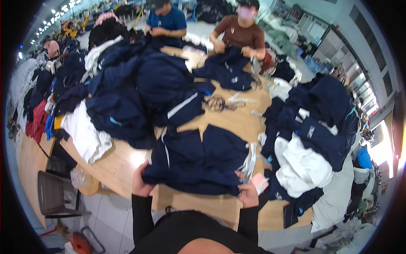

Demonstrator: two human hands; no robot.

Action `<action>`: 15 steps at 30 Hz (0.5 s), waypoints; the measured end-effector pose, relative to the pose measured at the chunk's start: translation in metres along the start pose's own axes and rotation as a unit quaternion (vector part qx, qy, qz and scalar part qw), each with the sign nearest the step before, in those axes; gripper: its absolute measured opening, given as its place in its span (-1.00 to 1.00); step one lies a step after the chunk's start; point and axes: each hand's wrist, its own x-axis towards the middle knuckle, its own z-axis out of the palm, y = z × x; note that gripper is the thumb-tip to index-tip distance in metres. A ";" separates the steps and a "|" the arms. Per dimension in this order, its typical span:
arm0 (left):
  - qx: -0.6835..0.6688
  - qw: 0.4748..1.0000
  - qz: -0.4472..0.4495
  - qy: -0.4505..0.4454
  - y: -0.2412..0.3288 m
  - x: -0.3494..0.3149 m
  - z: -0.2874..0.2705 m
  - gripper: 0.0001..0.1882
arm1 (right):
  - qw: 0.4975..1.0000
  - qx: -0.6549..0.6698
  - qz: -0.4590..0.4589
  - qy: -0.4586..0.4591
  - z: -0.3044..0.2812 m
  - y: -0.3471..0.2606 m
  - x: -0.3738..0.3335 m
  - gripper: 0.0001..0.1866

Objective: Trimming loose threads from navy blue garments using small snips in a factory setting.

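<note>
A pair of navy shorts point(198, 158) with a thin white stripe lies spread on the table in front of me, its two legs pointing away. My left hand point(141, 183) grips the near left corner, the cloth between thumb and fingers. At the near right corner, my right hand point(248, 194) is closed on the same garment. Something small and bluish shows at the right fingertips, too blurred to name. Just beyond that hand lie white strips point(250, 160) and a pink piece point(259, 183).
The wooden table point(232, 116) carries a big navy garment heap point(144, 80) at left and another point(325, 106) at right, with white cloth point(302, 165). Dark cords point(218, 103) lie mid-table. Across it, a person in brown point(243, 34) handles navy cloth; another wears blue point(167, 23).
</note>
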 end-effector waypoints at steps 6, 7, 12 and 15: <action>-0.039 0.999 0.007 0.014 0.009 0.006 0.038 -0.32 | 0.976 -0.153 -0.152 -0.021 0.024 -0.038 0.007 -0.49; -0.046 0.999 0.001 0.017 0.008 0.010 0.052 -0.30 | 0.995 0.007 -0.043 -0.085 0.002 -0.036 0.019 -0.54; -0.064 0.998 -0.001 0.023 -0.003 0.012 0.034 -0.21 | 0.994 0.045 -0.079 -0.056 0.000 -0.024 0.027 -0.57; -0.053 0.998 0.001 0.023 -0.005 0.003 0.041 -0.20 | 0.994 0.052 -0.078 -0.057 -0.009 -0.020 0.023 -0.58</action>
